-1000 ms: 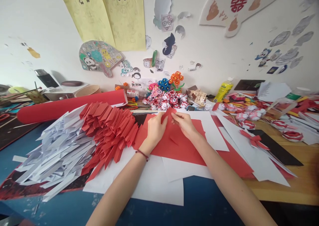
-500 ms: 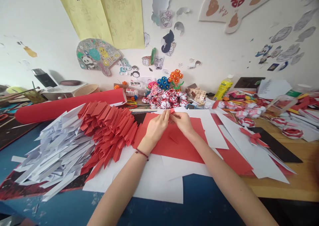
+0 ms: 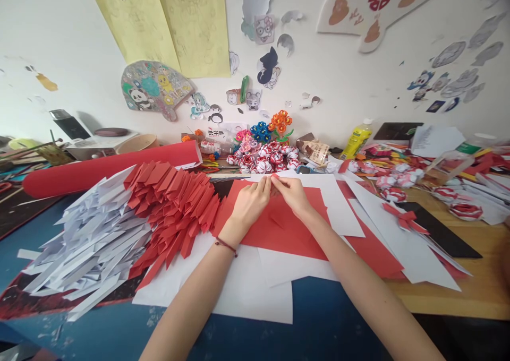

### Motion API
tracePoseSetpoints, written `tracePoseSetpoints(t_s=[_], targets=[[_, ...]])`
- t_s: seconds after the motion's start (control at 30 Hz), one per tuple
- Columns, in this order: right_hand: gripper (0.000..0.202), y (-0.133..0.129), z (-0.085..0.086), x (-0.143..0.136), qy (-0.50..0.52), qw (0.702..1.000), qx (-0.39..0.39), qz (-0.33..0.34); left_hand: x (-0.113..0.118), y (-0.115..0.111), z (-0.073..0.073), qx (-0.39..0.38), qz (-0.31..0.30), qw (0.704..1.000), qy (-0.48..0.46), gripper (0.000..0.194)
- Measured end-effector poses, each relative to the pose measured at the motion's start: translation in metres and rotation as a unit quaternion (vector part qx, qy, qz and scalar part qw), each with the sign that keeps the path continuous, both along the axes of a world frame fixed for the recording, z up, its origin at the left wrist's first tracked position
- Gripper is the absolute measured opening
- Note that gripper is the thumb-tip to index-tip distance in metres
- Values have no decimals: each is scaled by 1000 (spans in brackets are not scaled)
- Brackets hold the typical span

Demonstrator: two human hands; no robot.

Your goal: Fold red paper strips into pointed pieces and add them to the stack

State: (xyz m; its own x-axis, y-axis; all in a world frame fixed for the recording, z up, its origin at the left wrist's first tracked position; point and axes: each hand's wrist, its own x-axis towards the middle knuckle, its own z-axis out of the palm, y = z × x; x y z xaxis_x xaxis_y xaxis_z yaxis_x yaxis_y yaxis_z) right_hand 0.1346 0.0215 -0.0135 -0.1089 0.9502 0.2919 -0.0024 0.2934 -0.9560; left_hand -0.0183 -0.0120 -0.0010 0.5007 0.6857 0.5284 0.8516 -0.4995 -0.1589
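Observation:
My left hand (image 3: 252,199) and my right hand (image 3: 291,192) meet fingertip to fingertip over a red paper sheet (image 3: 295,233). Both pinch a small piece of red paper (image 3: 274,176), of which only a bit shows between the fingers. Its shape is mostly hidden. White sheets (image 3: 255,292) lie under the red one. To the left of my left hand is a heap of folded red paper strips (image 3: 175,202), and beyond it a pile of folded white paper strips (image 3: 95,244).
A red paper roll (image 3: 111,167) lies behind the strips. Red-and-white paper flowers (image 3: 265,159) are heaped at the back, with a yellow bottle (image 3: 356,140) to their right. A red folded paper cross (image 3: 406,217) rests on white sheets at right, near a black card (image 3: 442,231).
My fingers have shifted slightly on the red paper piece, and less of it shows now. Otherwise the hands stay in the same place.

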Motion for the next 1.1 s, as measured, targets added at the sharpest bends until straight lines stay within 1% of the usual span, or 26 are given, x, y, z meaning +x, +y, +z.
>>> tracePoseSetpoints(t_s=[0.07,0.13,0.17,0.23,0.3,0.33,0.37,0.4,0.47,0.5,0.53,0.57,0.6,0.67,0.73,0.87,1.0,1.1], targets=[[44,1,-1,3,-13,999,27,-16,1,-2,1,-9,-9,998,-65,39],[42,1,1,5,-25,998,55,-27,2,-4,4,-36,1,986,-164,37],[42,-1,3,6,-30,997,68,-31,2,-4,4,-56,10,974,-220,36],[40,-5,9,6,-35,995,86,-38,1,-1,5,-109,15,939,-326,35],[38,-8,15,6,-29,994,93,-41,-1,5,4,-175,-17,894,-411,39],[37,-10,18,6,-24,995,93,-41,-3,9,3,-216,-44,865,-450,43],[36,-11,20,6,-19,995,91,-40,-4,11,2,-263,-74,829,-488,47],[35,-12,21,6,-14,995,88,-40,-4,13,1,-315,-103,784,-526,50],[35,-12,21,6,-9,995,85,-44,-6,15,0,-409,-153,684,-584,51],[35,-12,21,6,-9,995,86,-49,-6,15,1,-442,-173,643,-601,50],[35,-12,20,6,-8,995,87,-55,-6,14,1,-464,-190,613,-611,50],[34,-11,19,6,-7,994,88,-60,-5,13,2,-475,-206,595,-615,51],[33,-11,18,5,-5,994,90,-63,-5,12,2,-479,-218,586,-616,51],[32,-10,17,5,-2,994,91,-65,-5,11,4,-476,-235,584,-614,51],[33,-10,17,5,-5,994,93,-65,-4,10,5,-463,-237,597,-611,49],[39,-13,20,6,-37,991,97,-79,-3,9,5,-423,-207,632,-615,39],[40,-13,20,6,-77,984,119,-104,-1,9,3,-429,-205,645,-598,36],[37,-12,18,6,-86,983,123,-106,0,10,0,-429,-207,659,-583,38]])
